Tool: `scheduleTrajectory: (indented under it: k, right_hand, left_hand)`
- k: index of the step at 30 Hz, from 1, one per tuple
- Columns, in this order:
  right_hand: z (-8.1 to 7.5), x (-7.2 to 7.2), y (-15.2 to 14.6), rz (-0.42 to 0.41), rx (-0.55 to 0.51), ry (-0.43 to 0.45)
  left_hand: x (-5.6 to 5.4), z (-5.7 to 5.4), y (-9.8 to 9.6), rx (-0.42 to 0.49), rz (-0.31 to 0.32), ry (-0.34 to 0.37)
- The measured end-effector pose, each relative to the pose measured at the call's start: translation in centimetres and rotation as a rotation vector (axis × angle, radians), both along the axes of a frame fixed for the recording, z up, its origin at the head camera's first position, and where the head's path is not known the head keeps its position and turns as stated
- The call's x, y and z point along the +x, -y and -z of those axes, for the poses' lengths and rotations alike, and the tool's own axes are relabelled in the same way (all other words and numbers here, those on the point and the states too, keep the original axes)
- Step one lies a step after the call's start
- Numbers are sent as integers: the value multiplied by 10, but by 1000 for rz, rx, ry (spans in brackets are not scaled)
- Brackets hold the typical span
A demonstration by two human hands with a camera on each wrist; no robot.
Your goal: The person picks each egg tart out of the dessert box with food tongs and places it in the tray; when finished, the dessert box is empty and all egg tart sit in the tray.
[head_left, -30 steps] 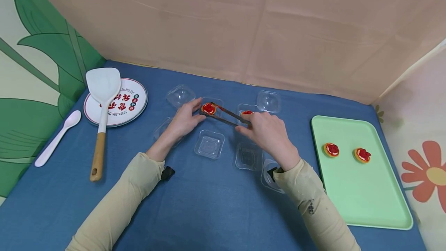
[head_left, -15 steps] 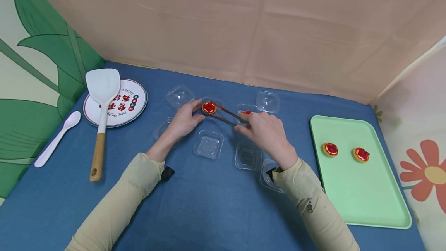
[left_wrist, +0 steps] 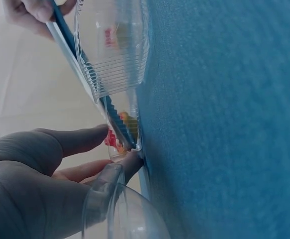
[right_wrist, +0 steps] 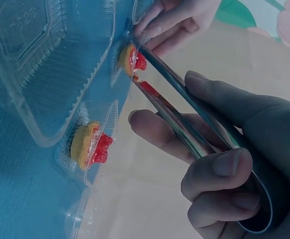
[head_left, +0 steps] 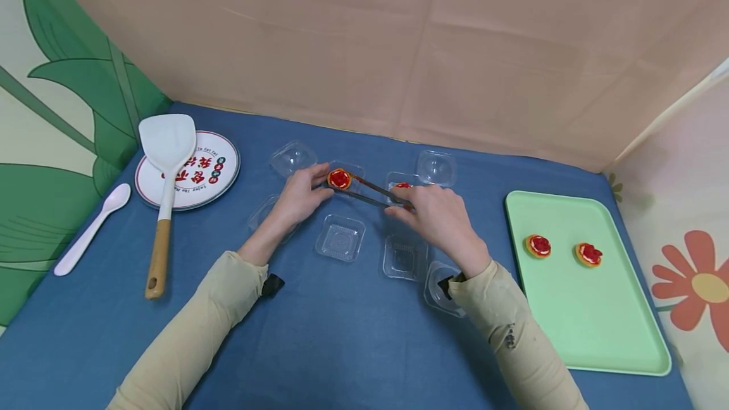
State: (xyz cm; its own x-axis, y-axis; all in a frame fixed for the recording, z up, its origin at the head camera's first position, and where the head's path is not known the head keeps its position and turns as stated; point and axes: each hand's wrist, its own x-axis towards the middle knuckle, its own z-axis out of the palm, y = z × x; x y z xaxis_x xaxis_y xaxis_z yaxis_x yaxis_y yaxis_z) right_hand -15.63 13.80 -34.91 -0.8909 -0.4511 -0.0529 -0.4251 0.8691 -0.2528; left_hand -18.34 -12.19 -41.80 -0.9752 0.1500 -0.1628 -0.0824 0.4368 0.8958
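Observation:
My right hand (head_left: 441,217) holds a pair of metal tongs (head_left: 370,193). In the right wrist view the tongs' arms stand apart, one tip on each side of a small red-topped tart (right_wrist: 132,59). Red topping smears one arm. That tart sits in a clear plastic box (left_wrist: 116,158) at the back. At the box's left edge is my left hand (head_left: 302,195), its thumb and fingers pinching the rim in the left wrist view. A second tart (right_wrist: 91,145) lies in another clear box, partly hidden by my right hand in the head view.
Clear boxes (head_left: 340,238) and domed lids (head_left: 436,168) lie around both hands. On the right, a green tray (head_left: 592,315) bears two tarts (head_left: 538,246). To the left are stacked plates (head_left: 219,150), a white spatula (head_left: 166,144) and a white spoon (head_left: 91,229).
Both hands, the tongs and the tart keep nearly the same places. The head view has shifted very slightly.

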Motion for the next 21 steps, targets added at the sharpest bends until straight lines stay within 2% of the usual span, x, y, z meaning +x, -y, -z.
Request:
scheduleTrajectory:
  k: [8,21]
  right_hand:
    - [0,1,-4,22,-26,34]
    - [2,1,-5,3,-66,20]
  left_hand:
    - [0,1,0,14,-1,-3]
    - [1,2,1,-15,7,-20]
